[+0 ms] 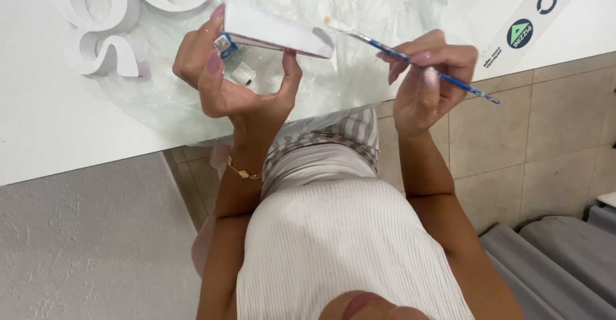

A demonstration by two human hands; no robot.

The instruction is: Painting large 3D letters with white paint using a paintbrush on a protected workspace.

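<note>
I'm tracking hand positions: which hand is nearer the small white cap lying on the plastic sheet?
Left. The left hand holds a white piece directly above the cap, fingers curled around it. The right hand holds a brush well off to the side.

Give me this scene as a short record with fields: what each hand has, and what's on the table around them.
left hand: holds a flat white piece by its edges, above the table
right hand: fingers pinch a thin blue paintbrush, bristle end pointing at the white piece
table: white, partly covered by a clear plastic sheet
under the left hand: small blue-and-white paint pot, white cap beside it
far left: large white cut-out shapes lying on the table
wrist: gold bracelet
</note>
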